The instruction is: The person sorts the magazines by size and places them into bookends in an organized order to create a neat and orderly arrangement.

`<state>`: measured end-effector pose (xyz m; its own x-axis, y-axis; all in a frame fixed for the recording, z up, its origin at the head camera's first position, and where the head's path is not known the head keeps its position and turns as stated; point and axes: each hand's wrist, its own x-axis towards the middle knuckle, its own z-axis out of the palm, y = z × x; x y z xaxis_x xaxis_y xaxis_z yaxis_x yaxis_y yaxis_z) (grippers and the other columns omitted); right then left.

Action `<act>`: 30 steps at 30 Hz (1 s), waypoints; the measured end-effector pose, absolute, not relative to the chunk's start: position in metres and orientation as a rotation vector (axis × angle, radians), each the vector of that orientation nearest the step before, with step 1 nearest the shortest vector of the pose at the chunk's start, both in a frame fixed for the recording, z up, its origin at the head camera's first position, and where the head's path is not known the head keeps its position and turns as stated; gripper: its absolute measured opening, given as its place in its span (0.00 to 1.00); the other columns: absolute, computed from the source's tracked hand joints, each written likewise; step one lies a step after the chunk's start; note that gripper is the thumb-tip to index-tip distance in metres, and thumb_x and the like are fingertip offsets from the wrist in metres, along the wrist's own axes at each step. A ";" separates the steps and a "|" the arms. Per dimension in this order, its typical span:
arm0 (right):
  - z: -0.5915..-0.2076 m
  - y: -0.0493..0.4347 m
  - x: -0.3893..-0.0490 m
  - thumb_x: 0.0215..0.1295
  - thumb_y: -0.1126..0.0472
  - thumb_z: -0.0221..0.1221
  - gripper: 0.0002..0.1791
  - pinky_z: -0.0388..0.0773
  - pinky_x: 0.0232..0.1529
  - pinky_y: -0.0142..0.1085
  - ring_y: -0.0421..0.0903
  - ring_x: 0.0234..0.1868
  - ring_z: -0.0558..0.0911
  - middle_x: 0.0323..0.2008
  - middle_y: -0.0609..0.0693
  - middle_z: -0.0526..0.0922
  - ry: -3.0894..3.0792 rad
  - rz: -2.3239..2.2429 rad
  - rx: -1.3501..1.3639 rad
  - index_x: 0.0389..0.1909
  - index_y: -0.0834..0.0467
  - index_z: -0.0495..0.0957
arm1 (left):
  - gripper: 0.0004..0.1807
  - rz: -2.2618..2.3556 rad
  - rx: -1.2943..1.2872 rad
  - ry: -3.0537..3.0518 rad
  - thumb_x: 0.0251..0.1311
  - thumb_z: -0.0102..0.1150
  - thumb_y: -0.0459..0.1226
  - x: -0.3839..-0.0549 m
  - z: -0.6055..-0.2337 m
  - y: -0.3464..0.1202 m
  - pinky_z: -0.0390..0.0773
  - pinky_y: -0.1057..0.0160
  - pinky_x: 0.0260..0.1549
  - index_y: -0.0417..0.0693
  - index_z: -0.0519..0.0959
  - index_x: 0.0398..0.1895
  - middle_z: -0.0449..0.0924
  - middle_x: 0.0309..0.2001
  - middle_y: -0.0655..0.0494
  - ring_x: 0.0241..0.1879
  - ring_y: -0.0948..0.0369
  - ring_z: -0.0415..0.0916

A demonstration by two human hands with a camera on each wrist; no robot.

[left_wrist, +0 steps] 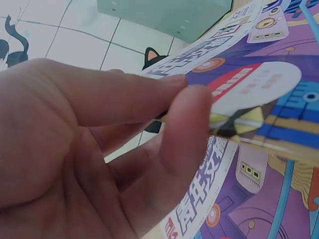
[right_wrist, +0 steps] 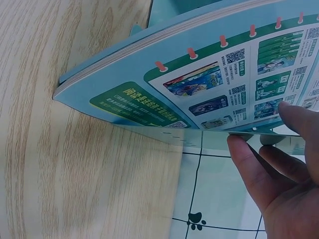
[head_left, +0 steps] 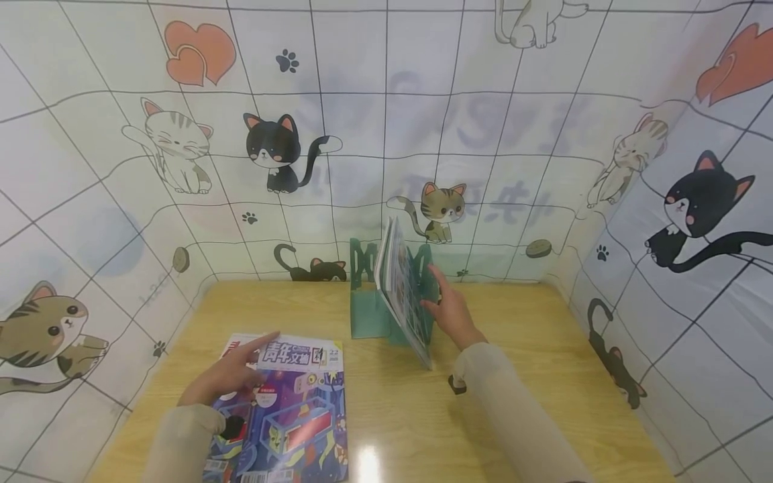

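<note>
My left hand [head_left: 226, 372] is at the front left, its thumb and index finger pinching the edge of a magazine [left_wrist: 284, 99] with a purple, colorful cover. Another magazine [left_wrist: 199, 209] with a similar cover lies under it, and the two overlap on the table. At the back middle stands a green bookend [head_left: 368, 318], with several thin magazines [head_left: 395, 275] upright and slightly tilted in it. My right hand [head_left: 451, 312] grips the bookend's right side panel, thumb on the inner side and fingers outside. In the right wrist view, the back cover [right_wrist: 199, 94] of the nearest magazine faces the thumb.
The wooden table [head_left: 507, 382] meets a cloth backdrop [head_left: 386, 134] printed with cats and grid lines at the back and both sides. The standing magazines' lower corner juts forward past the bookend's base.
</note>
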<state>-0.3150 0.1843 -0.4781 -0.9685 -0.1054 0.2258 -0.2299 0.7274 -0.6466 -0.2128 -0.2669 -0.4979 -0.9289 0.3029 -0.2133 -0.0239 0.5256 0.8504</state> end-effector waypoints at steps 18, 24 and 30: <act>-0.480 0.185 -0.316 0.60 0.62 0.67 0.49 0.81 0.34 0.46 0.56 0.41 0.82 0.56 0.65 0.76 -2.749 1.084 0.265 0.76 0.41 0.49 | 0.48 1.434 0.187 2.534 0.54 0.62 0.22 -0.209 -0.488 -0.239 0.81 0.54 0.18 0.67 0.58 0.75 0.75 0.56 0.40 0.35 0.52 0.79; -0.480 0.185 -0.316 0.61 0.62 0.67 0.48 0.81 0.35 0.46 0.56 0.40 0.83 0.56 0.65 0.77 -2.744 1.088 0.275 0.76 0.42 0.49 | 0.49 1.452 0.176 2.531 0.55 0.61 0.22 -0.205 -0.489 -0.234 0.81 0.53 0.20 0.72 0.57 0.74 0.75 0.58 0.43 0.36 0.52 0.79; -0.480 0.185 -0.315 0.61 0.61 0.67 0.48 0.80 0.32 0.43 0.53 0.37 0.82 0.55 0.64 0.77 -2.751 1.086 0.269 0.76 0.41 0.49 | 0.48 1.415 0.211 2.574 0.56 0.62 0.23 -0.204 -0.484 -0.228 0.81 0.54 0.21 0.72 0.58 0.74 0.74 0.59 0.44 0.36 0.53 0.78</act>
